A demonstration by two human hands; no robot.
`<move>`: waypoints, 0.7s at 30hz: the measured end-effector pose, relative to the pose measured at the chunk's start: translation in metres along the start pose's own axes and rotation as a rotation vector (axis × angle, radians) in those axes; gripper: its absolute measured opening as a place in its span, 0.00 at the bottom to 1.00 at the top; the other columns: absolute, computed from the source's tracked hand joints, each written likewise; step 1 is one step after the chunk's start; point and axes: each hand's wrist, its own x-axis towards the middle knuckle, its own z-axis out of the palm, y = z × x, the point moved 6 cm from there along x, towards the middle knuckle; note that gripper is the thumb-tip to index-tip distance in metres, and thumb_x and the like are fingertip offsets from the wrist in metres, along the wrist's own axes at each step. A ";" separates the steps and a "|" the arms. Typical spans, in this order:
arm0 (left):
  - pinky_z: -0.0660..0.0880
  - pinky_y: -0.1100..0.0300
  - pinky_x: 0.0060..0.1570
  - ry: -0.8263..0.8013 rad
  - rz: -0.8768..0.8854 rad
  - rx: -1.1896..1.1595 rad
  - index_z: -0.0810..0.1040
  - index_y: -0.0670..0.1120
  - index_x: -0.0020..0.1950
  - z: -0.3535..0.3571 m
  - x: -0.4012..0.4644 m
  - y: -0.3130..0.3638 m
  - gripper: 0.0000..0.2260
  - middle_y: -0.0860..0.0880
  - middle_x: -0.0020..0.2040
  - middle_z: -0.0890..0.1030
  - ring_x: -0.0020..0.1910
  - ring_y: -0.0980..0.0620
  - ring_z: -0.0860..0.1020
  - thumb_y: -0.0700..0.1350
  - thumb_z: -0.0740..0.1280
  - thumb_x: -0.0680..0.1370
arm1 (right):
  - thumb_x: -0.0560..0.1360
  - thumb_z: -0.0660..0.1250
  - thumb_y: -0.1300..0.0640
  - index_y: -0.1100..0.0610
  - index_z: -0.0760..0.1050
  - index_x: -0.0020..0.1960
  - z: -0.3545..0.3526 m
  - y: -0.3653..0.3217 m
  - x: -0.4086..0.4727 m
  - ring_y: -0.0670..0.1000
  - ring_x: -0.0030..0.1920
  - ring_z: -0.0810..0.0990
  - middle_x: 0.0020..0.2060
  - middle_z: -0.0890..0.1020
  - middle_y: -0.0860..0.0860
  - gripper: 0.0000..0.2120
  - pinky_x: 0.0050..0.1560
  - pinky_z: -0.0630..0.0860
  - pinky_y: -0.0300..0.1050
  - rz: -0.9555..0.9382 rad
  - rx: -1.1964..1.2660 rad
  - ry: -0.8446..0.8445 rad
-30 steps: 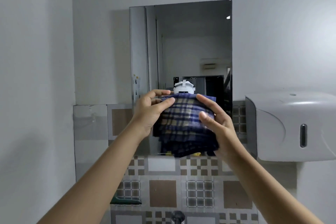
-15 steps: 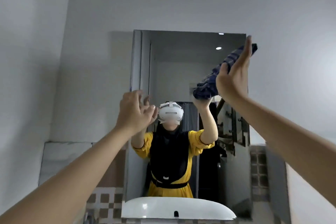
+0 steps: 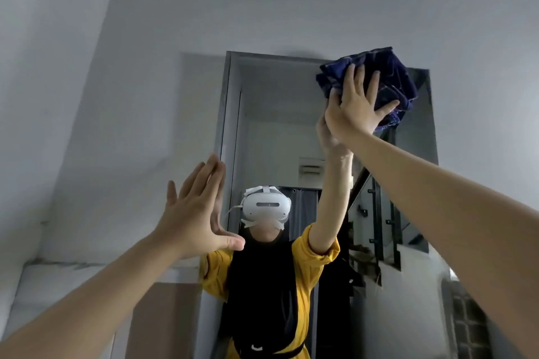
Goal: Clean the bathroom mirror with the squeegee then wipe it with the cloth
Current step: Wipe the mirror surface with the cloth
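Observation:
The tall bathroom mirror (image 3: 262, 131) hangs on the grey wall straight ahead and reflects a person in yellow with a white headset. A folded dark blue plaid cloth (image 3: 388, 79) is pressed flat against the mirror's top right corner under my right hand (image 3: 354, 108), fingers spread over it. My left hand (image 3: 195, 213) is raised beside the mirror's left edge, open with fingers together and thumb out, holding nothing. No squeegee is in view.
Grey walls (image 3: 131, 96) meet in a corner at the left. A ledge with a brown tile (image 3: 163, 309) runs below the left hand. Patterned tiles (image 3: 469, 320) show at the lower right.
The view tilted upward. My right hand carried the cloth up and laid it flat on the mirror's top right corner. My left hand let go of the cloth and opened beside the mirror.

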 end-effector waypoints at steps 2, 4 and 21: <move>0.35 0.40 0.68 -0.012 0.013 0.006 0.25 0.53 0.71 0.001 -0.001 -0.003 0.65 0.59 0.71 0.24 0.71 0.56 0.27 0.75 0.67 0.53 | 0.80 0.46 0.47 0.47 0.46 0.77 0.010 -0.031 -0.004 0.49 0.77 0.41 0.77 0.49 0.43 0.26 0.67 0.35 0.71 -0.074 0.017 -0.013; 0.33 0.41 0.67 -0.027 0.024 0.030 0.24 0.53 0.71 0.002 -0.002 -0.004 0.66 0.58 0.70 0.22 0.70 0.54 0.26 0.74 0.69 0.54 | 0.81 0.46 0.47 0.47 0.46 0.77 0.019 -0.064 -0.012 0.49 0.77 0.41 0.77 0.50 0.43 0.26 0.67 0.34 0.70 -0.136 0.044 -0.020; 0.37 0.37 0.68 -0.087 0.049 0.151 0.24 0.51 0.71 0.004 -0.002 -0.011 0.67 0.56 0.69 0.20 0.69 0.50 0.26 0.75 0.69 0.54 | 0.81 0.50 0.47 0.45 0.53 0.76 0.046 -0.166 -0.059 0.48 0.77 0.45 0.77 0.55 0.42 0.24 0.69 0.32 0.65 -0.624 0.054 -0.140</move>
